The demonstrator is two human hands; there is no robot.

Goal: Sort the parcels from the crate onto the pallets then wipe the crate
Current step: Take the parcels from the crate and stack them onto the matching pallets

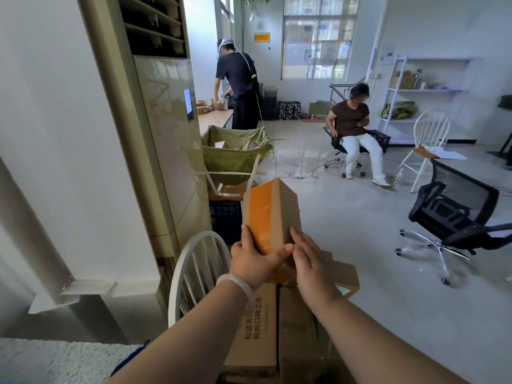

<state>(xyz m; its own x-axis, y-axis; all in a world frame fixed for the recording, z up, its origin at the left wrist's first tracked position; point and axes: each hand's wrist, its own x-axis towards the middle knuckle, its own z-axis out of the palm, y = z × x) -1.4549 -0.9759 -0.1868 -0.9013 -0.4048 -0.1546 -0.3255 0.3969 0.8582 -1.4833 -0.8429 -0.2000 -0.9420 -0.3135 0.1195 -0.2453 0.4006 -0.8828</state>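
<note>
I hold a small cardboard parcel (273, 214) upright in front of me; one face is covered in orange-brown tape. My left hand (253, 260) grips its lower left edge, thumb across the bottom, with a pale bangle on the wrist. My right hand (311, 263) lies flat against the parcel's lower right side. Below my hands lie more cardboard parcels (257, 325), one printed with Chinese text, packed side by side. A dark plastic crate (225, 217) stands on the floor behind the held parcel, partly hidden by it.
A white wooden chair back (194, 273) stands left of the parcels, beside a tall air-conditioner unit (166, 139). A green sack on a frame (235, 159) sits above the dark crate. A black office chair (454, 217) stands right. Two people are further back.
</note>
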